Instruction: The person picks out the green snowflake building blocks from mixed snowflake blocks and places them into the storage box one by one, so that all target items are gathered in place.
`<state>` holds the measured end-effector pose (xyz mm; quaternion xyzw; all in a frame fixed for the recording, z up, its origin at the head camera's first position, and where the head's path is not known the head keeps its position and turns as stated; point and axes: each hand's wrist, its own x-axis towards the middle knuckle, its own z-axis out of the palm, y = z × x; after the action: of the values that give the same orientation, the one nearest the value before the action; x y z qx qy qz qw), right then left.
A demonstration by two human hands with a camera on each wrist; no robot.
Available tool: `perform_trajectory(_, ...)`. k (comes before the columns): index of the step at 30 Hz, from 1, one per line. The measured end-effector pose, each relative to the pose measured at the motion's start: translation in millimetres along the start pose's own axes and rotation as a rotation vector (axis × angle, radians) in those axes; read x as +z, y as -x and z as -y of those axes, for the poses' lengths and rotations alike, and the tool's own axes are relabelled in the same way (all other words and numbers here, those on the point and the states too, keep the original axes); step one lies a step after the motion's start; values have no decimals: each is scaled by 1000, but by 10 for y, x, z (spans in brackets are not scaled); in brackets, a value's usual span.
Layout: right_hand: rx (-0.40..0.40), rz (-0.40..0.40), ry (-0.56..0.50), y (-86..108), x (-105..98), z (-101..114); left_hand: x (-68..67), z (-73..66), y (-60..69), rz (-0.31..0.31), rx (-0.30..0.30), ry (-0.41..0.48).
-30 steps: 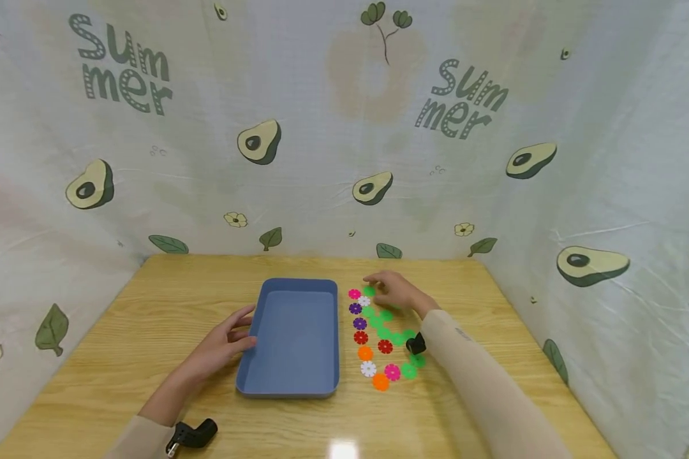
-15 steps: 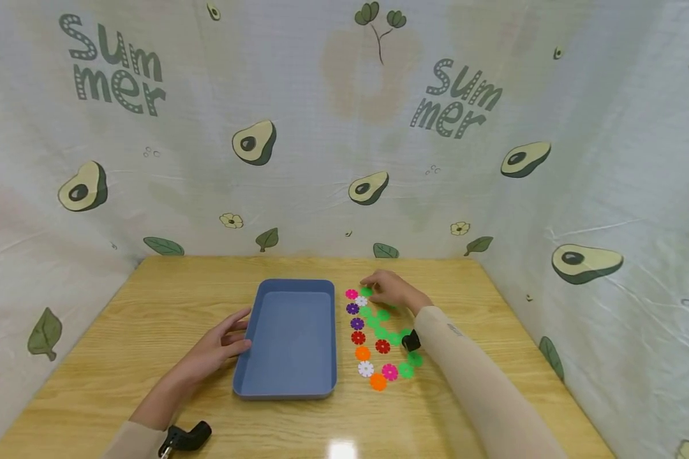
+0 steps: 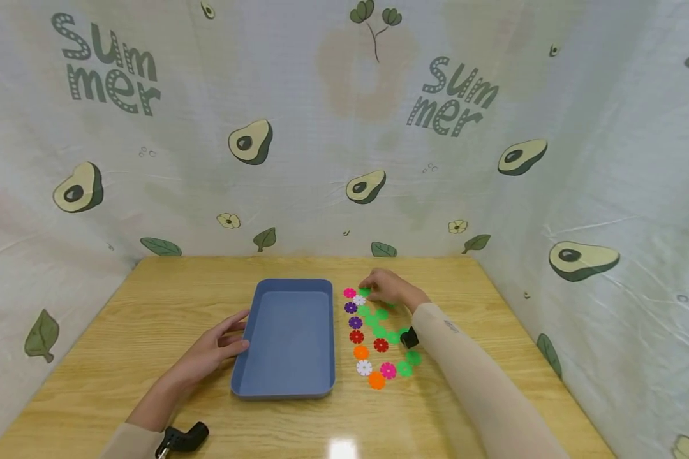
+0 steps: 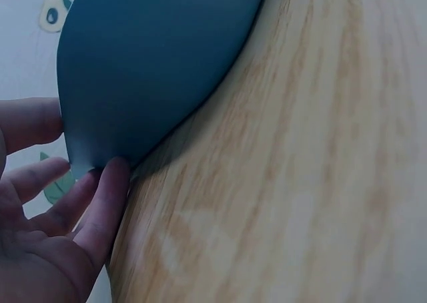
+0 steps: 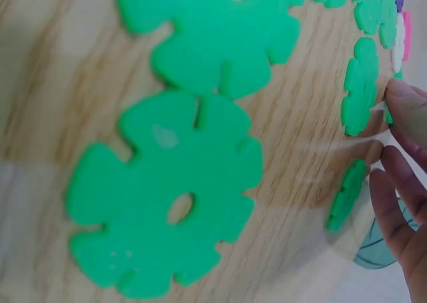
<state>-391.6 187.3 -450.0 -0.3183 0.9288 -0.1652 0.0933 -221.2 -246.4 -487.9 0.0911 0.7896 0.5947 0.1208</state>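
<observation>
Resting against the left rim of a blue tray (image 3: 284, 344), the left hand (image 3: 208, 349) has its fingers apart. Right of the tray, over the wooden table (image 3: 298, 427), the right hand (image 3: 392, 288) is at a notched green disc (image 3: 364, 292) beyond 2 purple discs (image 3: 355, 323); whether its fingers pinch it is unclear.

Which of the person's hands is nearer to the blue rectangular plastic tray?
Left. The left hand touches the left edge of the tray; the right hand is apart from it, right of its far end, by a green flower-shaped plastic piece.
</observation>
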Motion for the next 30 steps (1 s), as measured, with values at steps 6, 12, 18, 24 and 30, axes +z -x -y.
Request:
perform_trajectory(6, -9, -7, 2, -16, -4, -20, -13, 4, 9, -2, 18, -16)
perform_trajectory(12, -16, -14, -6, 2, -4, -41, -21, 5, 15, 4, 30, -25)
perform_trajectory(18, 7, -19, -43, 19, -7, -56, -15, -15, 8, -16, -25, -24)
perform_trajectory(24, 1, -19, -45, 11, -1, -99, -6, -32, 20, -14, -30, -28)
perform_trajectory(30, 9, -32, -63, 12, 26, -180, 2, -33, 18, -11, -30, -21)
